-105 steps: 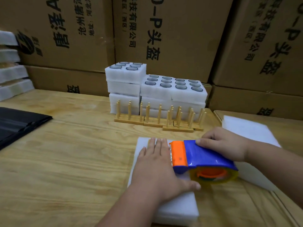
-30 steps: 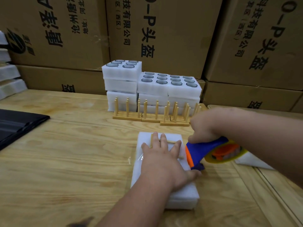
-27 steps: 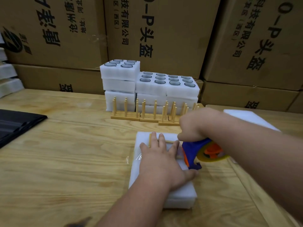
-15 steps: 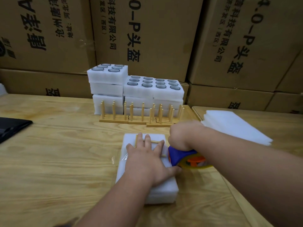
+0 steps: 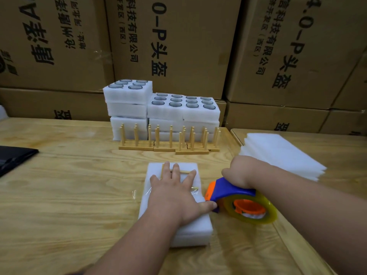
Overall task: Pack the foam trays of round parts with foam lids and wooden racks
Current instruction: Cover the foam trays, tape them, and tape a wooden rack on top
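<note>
pack [image 5: 174, 225]: white foam block, wooden rack [image 5: 183, 172] flat on top, clear tape across, table centre | left hand [image 5: 174, 195]: flat, fingers spread, pressing pack | right hand [image 5: 241, 172]: gripping tape gun [image 5: 236, 197] at pack's right edge

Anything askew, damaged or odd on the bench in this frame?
One small thing: a loose flap of clear tape sticks out past the left edge of the foam pack under the left hand, not pressed flat. The wooden racks stand slightly staggered. No damage shows.
</note>
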